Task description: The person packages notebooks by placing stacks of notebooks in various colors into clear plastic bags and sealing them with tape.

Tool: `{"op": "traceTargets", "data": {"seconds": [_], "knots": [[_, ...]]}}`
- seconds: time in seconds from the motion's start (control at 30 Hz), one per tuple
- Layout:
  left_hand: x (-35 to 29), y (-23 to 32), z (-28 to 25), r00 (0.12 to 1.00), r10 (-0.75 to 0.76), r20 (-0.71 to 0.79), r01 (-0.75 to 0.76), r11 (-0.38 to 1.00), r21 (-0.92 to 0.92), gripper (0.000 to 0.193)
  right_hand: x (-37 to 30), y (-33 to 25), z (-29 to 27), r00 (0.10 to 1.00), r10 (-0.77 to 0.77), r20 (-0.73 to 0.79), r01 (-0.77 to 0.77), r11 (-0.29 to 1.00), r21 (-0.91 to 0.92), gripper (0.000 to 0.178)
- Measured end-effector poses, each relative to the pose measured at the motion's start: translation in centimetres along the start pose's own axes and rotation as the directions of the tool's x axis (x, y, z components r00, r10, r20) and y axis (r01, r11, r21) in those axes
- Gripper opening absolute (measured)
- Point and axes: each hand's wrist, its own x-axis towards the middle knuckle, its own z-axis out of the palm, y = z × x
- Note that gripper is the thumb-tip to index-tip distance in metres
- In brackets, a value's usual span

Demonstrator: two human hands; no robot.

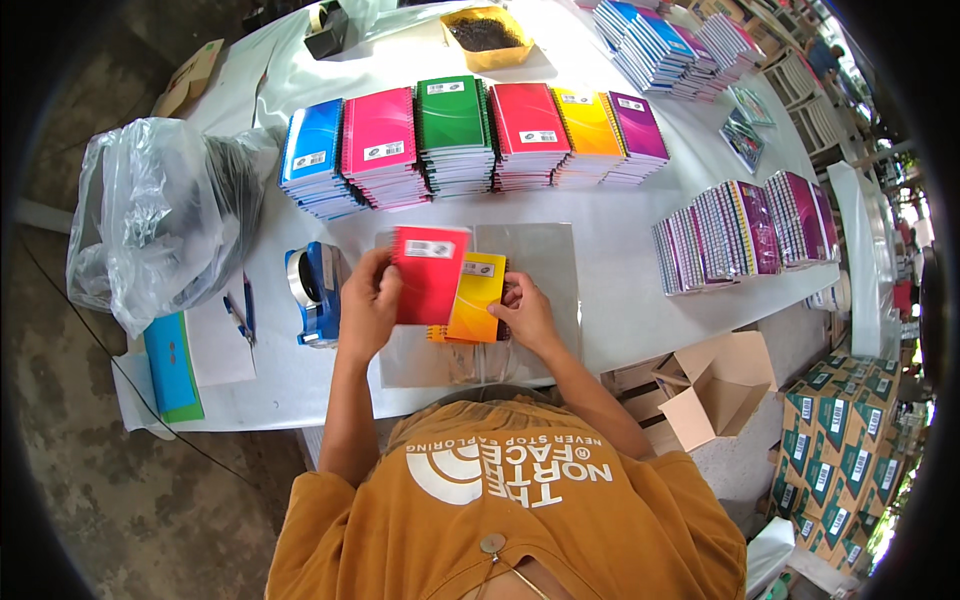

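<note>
My left hand [366, 305] grips a red spiral notebook [430, 285] by its left edge, thumb on the cover. The red notebook is tilted and slightly blurred, and it overlaps a yellow spiral notebook [474, 312]. My right hand [525, 312] holds the yellow notebook by its right edge, with a dark spiral edge showing beside it. How many notebooks lie under the yellow one I cannot tell. Below both is a clear plastic sheet [545, 265] on the white-covered table [610, 320].
Stacked notebooks [455, 130] in several colours form a row beyond my hands. Purple notebook bundles [740, 230] stand right. Left are a blue tape dispenser [318, 290], blue-handled scissors [240, 315] and a plastic bag [150, 220]. An open carton [715, 390] sits below the table's right edge.
</note>
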Motion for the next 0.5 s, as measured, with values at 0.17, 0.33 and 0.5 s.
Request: {"op": "traceTargets", "data": {"seconds": [0.17, 0.33, 0.5], "knots": [[0.3, 5.4, 3.7, 0.850, 0.332, 0.409, -0.527, 0.521, 0.671, 0.041, -0.5, -0.3, -1.2, 0.989, -0.145, -0.015, 0.144, 0.987, -0.072, 0.041], [-0.4, -3.9, 9.2, 0.668, 0.342, 0.661, -0.717, 0.533, 0.449, 0.066, 0.3, 3.3, -1.5, 0.993, -0.089, -0.074, 0.101, 0.979, 0.177, 0.038], [4.6, -0.8, 7.1, 0.736, 0.505, 0.450, -0.669, 0.447, 0.594, 0.076, -1.4, 1.7, -2.0, 0.999, -0.049, -0.005, 0.049, 0.995, 0.087, 0.040]]}}
